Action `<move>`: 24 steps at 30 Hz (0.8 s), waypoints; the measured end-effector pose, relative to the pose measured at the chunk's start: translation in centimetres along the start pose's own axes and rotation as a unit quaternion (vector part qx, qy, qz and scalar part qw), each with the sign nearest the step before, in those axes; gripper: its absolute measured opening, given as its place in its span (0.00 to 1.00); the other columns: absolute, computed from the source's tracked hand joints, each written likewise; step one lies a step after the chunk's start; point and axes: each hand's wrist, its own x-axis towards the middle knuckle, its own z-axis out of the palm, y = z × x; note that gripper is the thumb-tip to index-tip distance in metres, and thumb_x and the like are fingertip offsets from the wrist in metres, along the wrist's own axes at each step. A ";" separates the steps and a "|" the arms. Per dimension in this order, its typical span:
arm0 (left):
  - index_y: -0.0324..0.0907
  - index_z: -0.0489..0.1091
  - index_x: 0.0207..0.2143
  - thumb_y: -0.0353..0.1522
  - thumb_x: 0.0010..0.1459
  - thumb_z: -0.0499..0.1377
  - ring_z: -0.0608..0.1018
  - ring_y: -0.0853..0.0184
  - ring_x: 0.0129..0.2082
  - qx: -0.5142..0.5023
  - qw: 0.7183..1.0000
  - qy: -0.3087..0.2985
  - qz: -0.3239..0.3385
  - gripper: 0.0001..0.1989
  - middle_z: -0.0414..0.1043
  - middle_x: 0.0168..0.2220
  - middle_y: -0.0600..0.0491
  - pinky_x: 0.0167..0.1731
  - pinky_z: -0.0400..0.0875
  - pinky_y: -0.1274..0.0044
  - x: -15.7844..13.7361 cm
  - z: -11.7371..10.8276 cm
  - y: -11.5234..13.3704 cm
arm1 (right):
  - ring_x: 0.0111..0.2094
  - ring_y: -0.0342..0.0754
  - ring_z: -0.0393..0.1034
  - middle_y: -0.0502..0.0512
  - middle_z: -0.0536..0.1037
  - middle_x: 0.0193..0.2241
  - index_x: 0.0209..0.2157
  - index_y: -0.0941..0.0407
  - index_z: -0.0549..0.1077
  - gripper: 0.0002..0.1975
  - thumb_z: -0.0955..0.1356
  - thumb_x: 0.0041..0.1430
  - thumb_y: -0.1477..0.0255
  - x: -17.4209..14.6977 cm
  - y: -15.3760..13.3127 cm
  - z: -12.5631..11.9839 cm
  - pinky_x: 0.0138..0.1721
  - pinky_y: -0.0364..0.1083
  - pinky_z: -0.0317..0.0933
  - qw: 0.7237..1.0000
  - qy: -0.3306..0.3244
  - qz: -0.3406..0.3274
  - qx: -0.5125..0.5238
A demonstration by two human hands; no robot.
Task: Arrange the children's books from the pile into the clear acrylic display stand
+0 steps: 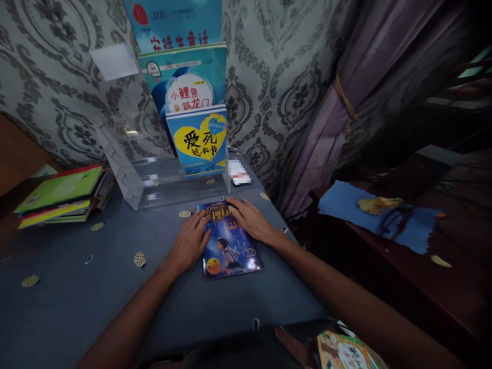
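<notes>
unclenched, left hand [189,242] and right hand [250,219] are resting fingers on the blue book [231,247], which is lying between them, flat on the table [96,307].

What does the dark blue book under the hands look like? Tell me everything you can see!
The dark blue paperback book looks closed, with a shiny cover that catches the light. Its front shows gold title lettering near the top, partly covered, a dark-haired cartoon figure, the number "(22)" and a round orange badge. It lies flat on the blue-grey tablecloth, in front of the clear display stand. The left hand and right hand touch its upper sides.
</notes>
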 end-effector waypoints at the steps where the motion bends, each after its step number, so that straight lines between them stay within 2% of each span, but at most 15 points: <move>1: 0.42 0.67 0.57 0.34 0.70 0.50 0.65 0.56 0.68 0.002 1.000 0.000 -0.001 0.16 0.67 0.64 0.43 0.66 0.63 0.58 0.0 -0.1 0.0 | 0.58 0.54 0.72 0.60 0.77 0.57 0.61 0.54 0.69 0.21 0.57 0.72 0.67 0.0 0.2 0.0 0.66 0.62 0.55 1.000 0.003 0.004 0.003; 6: 0.42 0.67 0.57 0.35 0.70 0.50 0.66 0.55 0.67 0.005 1.000 -0.004 0.000 0.17 0.67 0.64 0.42 0.65 0.64 0.58 0.0 -0.2 0.0 | 0.57 0.54 0.72 0.60 0.78 0.56 0.59 0.55 0.71 0.21 0.58 0.71 0.67 0.0 1.7 0.0 0.61 0.58 0.62 0.998 0.038 0.047 0.034; 11: 0.42 0.67 0.57 0.35 0.70 0.50 0.66 0.55 0.67 0.003 1.000 -0.008 0.001 0.17 0.67 0.64 0.41 0.64 0.65 0.58 0.1 -0.3 0.0 | 0.55 0.52 0.73 0.59 0.79 0.54 0.56 0.55 0.73 0.20 0.58 0.70 0.69 0.3 2.8 -0.1 0.58 0.55 0.64 0.994 0.049 0.070 0.072; 15: 0.44 0.66 0.59 0.35 0.70 0.51 0.66 0.55 0.68 0.033 0.998 -0.059 0.006 0.18 0.66 0.65 0.43 0.64 0.63 0.55 0.4 -1.4 -0.6 | 0.50 0.52 0.76 0.57 0.83 0.48 0.53 0.54 0.75 0.18 0.59 0.70 0.69 0.5 2.6 -0.5 0.53 0.53 0.66 0.990 0.075 0.093 0.073; 19: 0.45 0.67 0.58 0.30 0.68 0.50 0.66 0.55 0.67 0.089 0.990 -0.111 0.006 0.18 0.69 0.63 0.45 0.63 0.62 0.53 1.5 -3.3 -1.0 | 0.41 0.53 0.79 0.56 0.85 0.37 0.47 0.54 0.78 0.17 0.59 0.72 0.67 0.3 1.4 -1.0 0.46 0.51 0.66 0.985 0.088 0.128 0.076; 22: 0.44 0.69 0.55 0.28 0.68 0.50 0.73 0.54 0.61 0.134 0.982 -0.130 -0.016 0.16 0.75 0.57 0.44 0.60 0.67 0.57 2.8 -4.3 0.7 | 0.34 0.51 0.78 0.53 0.84 0.31 0.42 0.53 0.79 0.18 0.59 0.72 0.65 0.0 0.5 -1.2 0.41 0.49 0.65 0.985 0.076 0.126 0.095; 24: 0.41 0.72 0.48 0.33 0.70 0.49 0.79 0.53 0.50 0.153 0.977 -0.139 -0.050 0.13 0.77 0.50 0.42 0.52 0.72 0.60 3.5 -4.2 3.0 | 0.31 0.50 0.77 0.52 0.83 0.29 0.40 0.53 0.79 0.19 0.59 0.73 0.63 0.0 0.1 -1.2 0.39 0.47 0.65 0.984 0.076 0.125 0.098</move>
